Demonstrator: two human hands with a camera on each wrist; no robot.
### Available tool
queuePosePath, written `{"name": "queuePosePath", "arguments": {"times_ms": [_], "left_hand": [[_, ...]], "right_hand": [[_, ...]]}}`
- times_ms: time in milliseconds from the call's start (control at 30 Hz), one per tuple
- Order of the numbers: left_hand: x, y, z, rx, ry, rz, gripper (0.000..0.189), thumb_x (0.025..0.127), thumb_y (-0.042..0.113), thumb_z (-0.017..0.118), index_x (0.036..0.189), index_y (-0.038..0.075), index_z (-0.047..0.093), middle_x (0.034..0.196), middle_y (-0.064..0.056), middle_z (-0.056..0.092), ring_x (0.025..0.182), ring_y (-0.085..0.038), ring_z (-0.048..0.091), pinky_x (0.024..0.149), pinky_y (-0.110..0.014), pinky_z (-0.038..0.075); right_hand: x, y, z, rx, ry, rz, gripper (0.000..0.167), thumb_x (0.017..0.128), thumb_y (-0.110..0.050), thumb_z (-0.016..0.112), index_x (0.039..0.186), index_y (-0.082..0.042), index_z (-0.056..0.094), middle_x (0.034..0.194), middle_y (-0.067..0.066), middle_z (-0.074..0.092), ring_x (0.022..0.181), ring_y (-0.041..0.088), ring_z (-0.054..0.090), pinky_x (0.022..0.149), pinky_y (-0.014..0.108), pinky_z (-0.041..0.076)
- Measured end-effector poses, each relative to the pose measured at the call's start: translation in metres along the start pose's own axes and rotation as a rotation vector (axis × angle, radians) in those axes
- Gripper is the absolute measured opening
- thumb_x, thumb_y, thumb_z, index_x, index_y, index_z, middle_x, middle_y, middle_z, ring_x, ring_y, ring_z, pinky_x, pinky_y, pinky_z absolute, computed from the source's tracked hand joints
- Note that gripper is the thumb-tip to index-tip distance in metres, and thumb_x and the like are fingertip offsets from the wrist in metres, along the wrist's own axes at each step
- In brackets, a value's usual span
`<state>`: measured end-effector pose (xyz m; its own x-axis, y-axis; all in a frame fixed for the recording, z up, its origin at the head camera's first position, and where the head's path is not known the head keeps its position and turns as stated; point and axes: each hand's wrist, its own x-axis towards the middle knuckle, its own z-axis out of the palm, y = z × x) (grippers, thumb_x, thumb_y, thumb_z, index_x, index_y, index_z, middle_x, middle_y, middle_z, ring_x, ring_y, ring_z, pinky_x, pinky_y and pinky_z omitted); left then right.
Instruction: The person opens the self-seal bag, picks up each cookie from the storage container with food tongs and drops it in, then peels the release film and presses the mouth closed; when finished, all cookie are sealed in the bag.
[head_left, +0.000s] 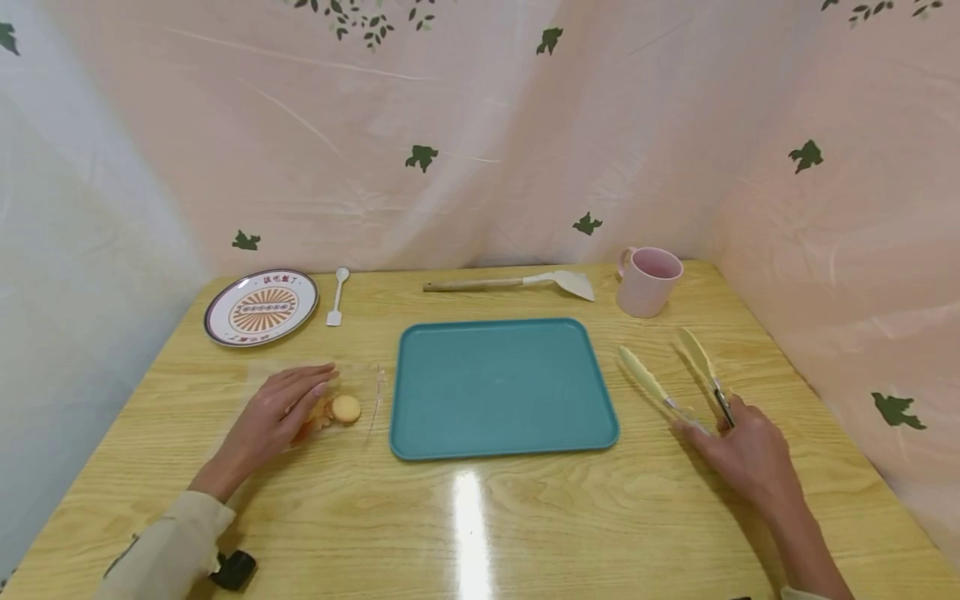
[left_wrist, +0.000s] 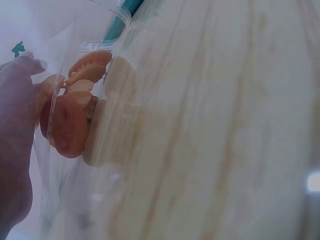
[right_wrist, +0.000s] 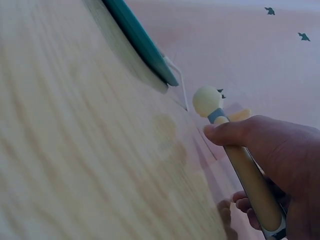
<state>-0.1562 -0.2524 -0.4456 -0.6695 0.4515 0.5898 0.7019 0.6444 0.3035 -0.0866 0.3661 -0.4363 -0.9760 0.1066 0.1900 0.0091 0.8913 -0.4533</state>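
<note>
The right hand (head_left: 750, 454) gripped tongs (head_left: 647, 379), arms spread, beside a teal tray (head_left: 502, 392); the left hand (head_left: 279, 407), fingers extended, lay over a clear bag (head_left: 371, 387) of snacks (head_left: 346, 409).

Head view high, forward and down; wrist views low, close, tilted; tray (head_left: 502, 387) common to all.

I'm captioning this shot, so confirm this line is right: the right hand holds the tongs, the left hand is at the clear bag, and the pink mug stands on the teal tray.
Wrong on one point: in the head view the pink mug stands on the table, not the teal tray. The right hand holds the tongs, and the left hand is at the clear bag.
</note>
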Motion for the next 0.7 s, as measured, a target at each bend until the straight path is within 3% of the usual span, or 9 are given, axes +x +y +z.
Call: {"name": "queuePosePath", "arguments": {"times_ms": [267,433,700], "left_hand": [[0.000,0.001,-0.001,0.001,-0.007,-0.006,0.036,0.096,-0.006,0.067,0.130,0.001,0.070,0.132,-0.015,0.068,0.120,-0.035,0.061,0.115,-0.017,0.025],[0.000,0.000,0.001,-0.008,0.002,0.008,0.032,0.098,-0.003,0.065,0.130,0.000,0.070,0.132,-0.016,0.068,0.119,-0.036,0.062,0.115,-0.017,0.025],[-0.001,-0.002,0.001,0.002,0.002,0.012,0.032,0.099,-0.002,0.065,0.130,0.001,0.070,0.132,-0.016,0.068,0.120,-0.036,0.061,0.116,-0.016,0.024]], "right_hand": [[-0.002,-0.006,0.006,-0.017,0.071,0.049,0.062,0.084,-0.049,0.082,0.089,0.004,0.052,0.081,0.021,0.053,0.072,0.041,0.056,0.059,0.053,0.044],[-0.005,-0.010,0.010,-0.006,0.104,0.060,0.077,0.081,-0.046,0.084,0.108,0.020,0.055,0.102,0.040,0.052,0.092,0.059,0.053,0.072,0.067,0.044],[-0.006,-0.012,0.015,-0.003,0.118,0.086,0.080,0.080,-0.048,0.085,0.106,0.021,0.055,0.110,0.045,0.047,0.097,0.062,0.047,0.075,0.070,0.042]]}}
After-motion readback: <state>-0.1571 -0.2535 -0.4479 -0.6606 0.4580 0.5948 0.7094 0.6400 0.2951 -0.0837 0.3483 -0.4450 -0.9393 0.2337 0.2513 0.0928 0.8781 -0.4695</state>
